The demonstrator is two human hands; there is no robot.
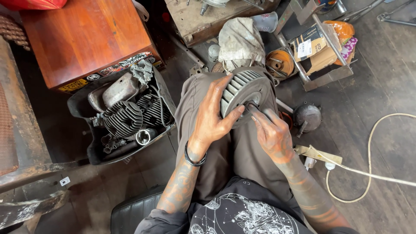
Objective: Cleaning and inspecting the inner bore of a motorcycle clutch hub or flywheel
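Head view, single frame: finned round metal engine part [243, 92], grey, with a toothed rim and a dark central hub, rested on the seated person's lap, near the knees at the far end of the thighs. Left hand [211, 118] lay spread along the part's left rim, fingers extended and thumb pressed toward the hub, steadying it. Right hand [272, 132] was closed in a pinch on a thin dark tool or pin [251, 107] at the hub; what the item was could not be told. Judged good practice: keep the left palm firm so the part cannot roll off the lap, and work the hub squarely. Black tray [93, 154] of ribbed cylinder parts [123, 118] sat left on the floor; a wooden box [84, 37] far left; white cord [368, 173] looped right.
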